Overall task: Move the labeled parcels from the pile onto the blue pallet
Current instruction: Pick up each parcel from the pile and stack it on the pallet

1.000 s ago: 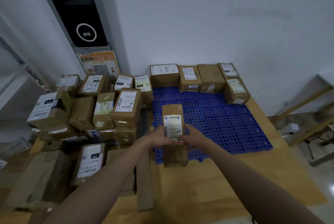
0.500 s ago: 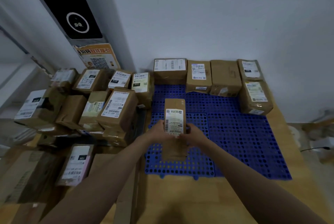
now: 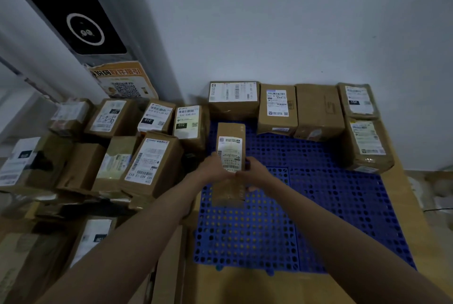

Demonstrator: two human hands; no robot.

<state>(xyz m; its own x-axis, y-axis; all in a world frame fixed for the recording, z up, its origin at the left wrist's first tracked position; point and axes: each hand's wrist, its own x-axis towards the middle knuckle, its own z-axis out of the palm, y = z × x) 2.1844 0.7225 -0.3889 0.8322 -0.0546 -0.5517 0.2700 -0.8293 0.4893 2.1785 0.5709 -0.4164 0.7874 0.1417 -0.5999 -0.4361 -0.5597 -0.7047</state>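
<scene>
You are holding a narrow brown parcel [image 3: 230, 154] with both hands, out over the left part of the blue pallet [image 3: 318, 205]. It sits lengthwise away from you, white shipping label [image 3: 230, 154] facing up, its far end near the row of boxes at the wall. Your left hand [image 3: 215, 168] grips the parcel's left side, fingers curled round it, and your right hand [image 3: 255, 173] grips the right side the same way. Whether the parcel's underside touches the pallet cannot be told from this view.

Along the pallet's far edge, against the white wall [image 3: 294, 21], stand four parcels: a wide box with a barcode label [image 3: 234, 100] at the left, a labeled box [image 3: 277, 110] just beside it, a plain brown box [image 3: 318, 112] next, and a plastic-wrapped labeled parcel [image 3: 358, 101] in the right corner. A second wrapped parcel [image 3: 367, 144] lies just in front of that one, on the pallet's right edge.

To your left is the pile [image 3: 98, 151] of remaining parcels, most with labels up; the nearest of them, a box marked 032 [image 3: 188, 122], sits just beside the pallet's far left corner, and a larger labeled box [image 3: 152, 159] leans beside your left forearm. The pallet rests on a wooden platform [image 3: 245, 286]. Behind the pile, an orange notice with a QR code [image 3: 122, 80] hangs below a black panel [image 3: 68, 4].
</scene>
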